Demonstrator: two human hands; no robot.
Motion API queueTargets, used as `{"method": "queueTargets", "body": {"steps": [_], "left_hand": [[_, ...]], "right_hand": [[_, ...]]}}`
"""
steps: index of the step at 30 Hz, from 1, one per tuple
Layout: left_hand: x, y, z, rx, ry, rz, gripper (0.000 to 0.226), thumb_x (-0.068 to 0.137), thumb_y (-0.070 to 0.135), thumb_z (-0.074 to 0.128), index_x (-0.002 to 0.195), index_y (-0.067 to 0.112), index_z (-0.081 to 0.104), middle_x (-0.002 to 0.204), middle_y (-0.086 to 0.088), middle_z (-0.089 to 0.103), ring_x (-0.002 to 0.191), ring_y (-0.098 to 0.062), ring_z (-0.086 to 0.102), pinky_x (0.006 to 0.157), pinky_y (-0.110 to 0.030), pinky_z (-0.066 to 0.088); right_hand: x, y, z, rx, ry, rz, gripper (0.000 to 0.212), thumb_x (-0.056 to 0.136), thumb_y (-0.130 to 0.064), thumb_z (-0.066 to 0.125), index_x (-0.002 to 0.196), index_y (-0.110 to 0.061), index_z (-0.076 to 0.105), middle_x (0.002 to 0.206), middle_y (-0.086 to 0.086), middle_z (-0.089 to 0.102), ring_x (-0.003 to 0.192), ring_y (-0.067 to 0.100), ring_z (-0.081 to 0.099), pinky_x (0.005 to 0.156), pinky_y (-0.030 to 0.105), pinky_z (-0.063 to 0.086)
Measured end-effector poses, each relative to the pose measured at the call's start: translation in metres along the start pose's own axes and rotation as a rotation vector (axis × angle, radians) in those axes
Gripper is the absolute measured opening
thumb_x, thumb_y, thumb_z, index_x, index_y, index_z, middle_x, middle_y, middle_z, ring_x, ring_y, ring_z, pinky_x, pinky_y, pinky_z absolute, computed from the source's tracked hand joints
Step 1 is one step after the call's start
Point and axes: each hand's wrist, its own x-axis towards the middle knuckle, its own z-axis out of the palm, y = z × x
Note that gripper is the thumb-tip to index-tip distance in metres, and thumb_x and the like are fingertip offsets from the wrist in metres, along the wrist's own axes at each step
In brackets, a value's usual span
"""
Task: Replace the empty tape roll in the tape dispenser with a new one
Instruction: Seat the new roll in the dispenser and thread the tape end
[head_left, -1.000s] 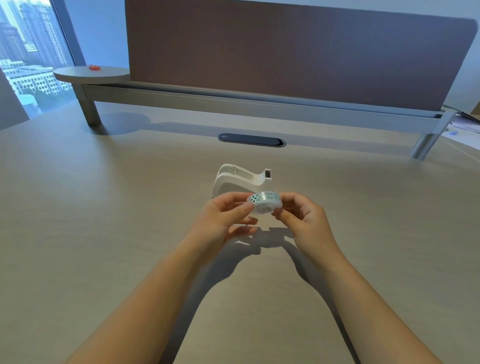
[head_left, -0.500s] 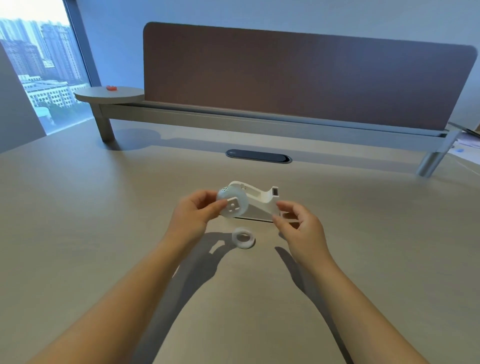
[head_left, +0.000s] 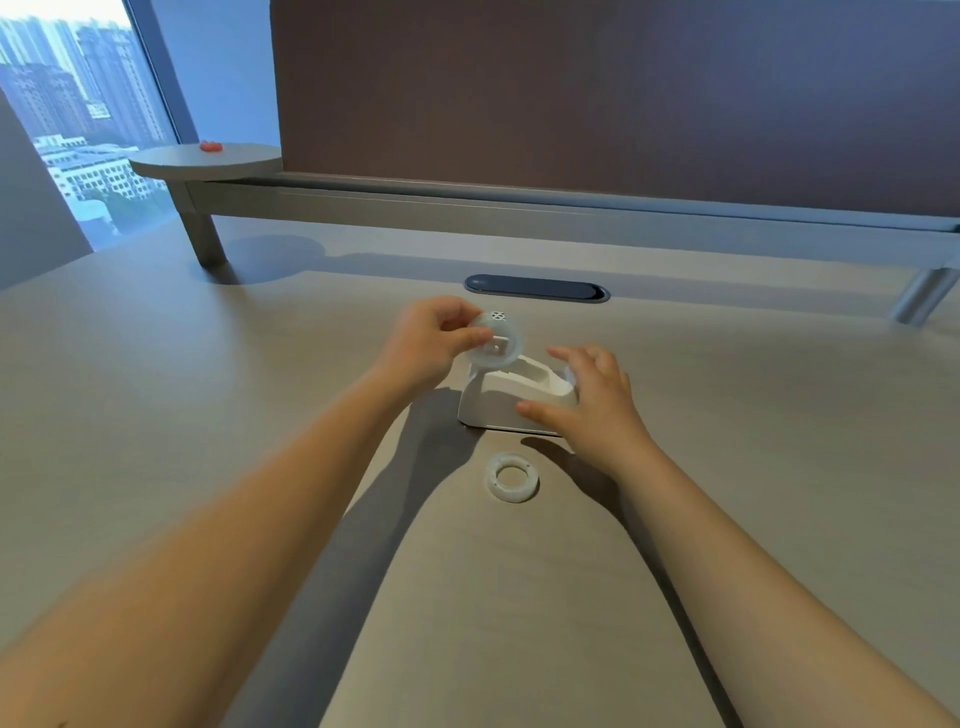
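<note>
A white tape dispenser (head_left: 498, 400) stands on the beige desk (head_left: 208, 415). My left hand (head_left: 431, 343) pinches a round translucent tape roll with a white hub (head_left: 498, 345), holding it upright just above the dispenser's left end. My right hand (head_left: 592, 410) clasps the dispenser's right end, with the thumb on the near side and the fingers over the cutter end. A small white empty core ring (head_left: 512, 477) lies flat on the desk, just in front of the dispenser and between my forearms.
A dark oval cable grommet (head_left: 536, 287) sits in the desk behind the dispenser. Farther back, a brown partition (head_left: 623, 93) stands on a grey rail. A round side shelf (head_left: 171, 162) at the left carries a small red object (head_left: 211, 146). A window is at the far left.
My left hand has lifted the roll up and over the dispenser's left end. My right hand went from hovering free to clasping the dispenser's right end. The core ring stayed on the desk.
</note>
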Motion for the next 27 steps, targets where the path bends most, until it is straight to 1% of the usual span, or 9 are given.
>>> {"method": "queueTargets", "body": {"steps": [6, 10, 13, 15, 18, 20, 21, 24, 27], "left_hand": [[0.006, -0.003, 0.005, 0.129, -0.119, 0.031, 0.025, 0.082, 0.014, 0.053, 0.103, 0.002, 0.06, 0.096, -0.008, 0.057, 0.091, -0.02, 0.052, 0.087, -0.032, 0.044], [0.008, -0.001, 0.006, 0.27, -0.2, 0.057, 0.026, 0.081, 0.015, 0.055, 0.103, 0.003, 0.061, 0.094, -0.004, 0.055, 0.088, -0.018, 0.049, 0.08, -0.027, 0.04], [0.009, 0.001, 0.007, 0.348, -0.243, 0.051, 0.026, 0.08, 0.016, 0.056, 0.103, 0.005, 0.061, 0.096, -0.002, 0.054, 0.091, -0.019, 0.049, 0.08, -0.027, 0.04], [0.009, -0.001, 0.006, 0.288, -0.279, 0.007, 0.025, 0.081, 0.016, 0.055, 0.104, 0.006, 0.06, 0.098, -0.001, 0.054, 0.094, -0.019, 0.05, 0.083, -0.029, 0.041], [0.007, -0.008, 0.004, 0.034, -0.342, -0.138, 0.025, 0.086, 0.026, 0.046, 0.105, 0.013, 0.058, 0.104, -0.003, 0.056, 0.101, -0.02, 0.051, 0.089, -0.032, 0.042], [0.004, -0.016, 0.005, -0.086, -0.344, -0.212, 0.026, 0.088, 0.032, 0.039, 0.104, 0.019, 0.056, 0.106, -0.004, 0.056, 0.105, -0.023, 0.051, 0.093, -0.037, 0.043], [0.004, -0.018, 0.006, -0.132, -0.337, -0.234, 0.025, 0.088, 0.033, 0.038, 0.102, 0.021, 0.056, 0.102, -0.003, 0.057, 0.102, -0.023, 0.052, 0.09, -0.036, 0.044], [0.002, -0.021, 0.011, -0.241, -0.309, -0.268, 0.015, 0.088, 0.03, 0.041, 0.091, 0.026, 0.055, 0.089, 0.002, 0.057, 0.086, -0.016, 0.053, 0.077, -0.029, 0.046], [0.001, -0.025, 0.014, -0.297, -0.281, -0.281, 0.013, 0.088, 0.025, 0.044, 0.089, 0.025, 0.056, 0.087, 0.001, 0.058, 0.08, -0.016, 0.054, 0.071, -0.029, 0.046]], "right_hand": [[0.008, 0.0, 0.003, 0.064, -0.013, 0.01, 0.051, 0.075, -0.028, 0.067, 0.122, -0.021, 0.049, 0.133, 0.008, 0.039, 0.119, 0.026, 0.041, 0.098, 0.036, 0.041], [0.01, 0.001, 0.001, 0.087, -0.034, -0.003, 0.051, 0.075, -0.024, 0.068, 0.122, -0.02, 0.05, 0.131, 0.01, 0.04, 0.117, 0.025, 0.041, 0.093, 0.03, 0.039], [0.011, 0.001, 0.0, 0.102, -0.045, -0.011, 0.051, 0.075, -0.023, 0.068, 0.122, -0.021, 0.05, 0.13, 0.01, 0.04, 0.107, 0.018, 0.038, 0.087, 0.025, 0.033], [0.011, 0.001, 0.0, 0.118, -0.046, -0.011, 0.05, 0.075, -0.022, 0.069, 0.122, -0.021, 0.051, 0.128, 0.01, 0.04, 0.102, 0.014, 0.034, 0.086, 0.024, 0.032], [0.01, 0.001, 0.0, 0.135, -0.047, -0.012, 0.05, 0.075, -0.022, 0.069, 0.122, -0.021, 0.051, 0.128, 0.01, 0.04, 0.102, 0.014, 0.035, 0.086, 0.025, 0.033], [0.01, 0.0, 0.0, 0.127, -0.046, -0.005, 0.051, 0.075, -0.022, 0.068, 0.123, -0.021, 0.049, 0.129, 0.01, 0.04, 0.105, 0.017, 0.037, 0.087, 0.026, 0.034], [0.01, 0.0, 0.001, 0.119, -0.046, 0.001, 0.051, 0.076, -0.023, 0.067, 0.123, -0.022, 0.049, 0.13, 0.01, 0.039, 0.109, 0.02, 0.039, 0.088, 0.026, 0.036], [0.01, -0.001, 0.002, 0.099, -0.045, 0.013, 0.051, 0.076, -0.024, 0.067, 0.123, -0.022, 0.048, 0.131, 0.009, 0.039, 0.117, 0.025, 0.04, 0.092, 0.029, 0.039], [0.01, 0.0, 0.002, 0.104, -0.05, 0.021, 0.052, 0.076, -0.024, 0.067, 0.124, -0.022, 0.047, 0.131, 0.009, 0.039, 0.119, 0.026, 0.039, 0.093, 0.031, 0.039]]}}
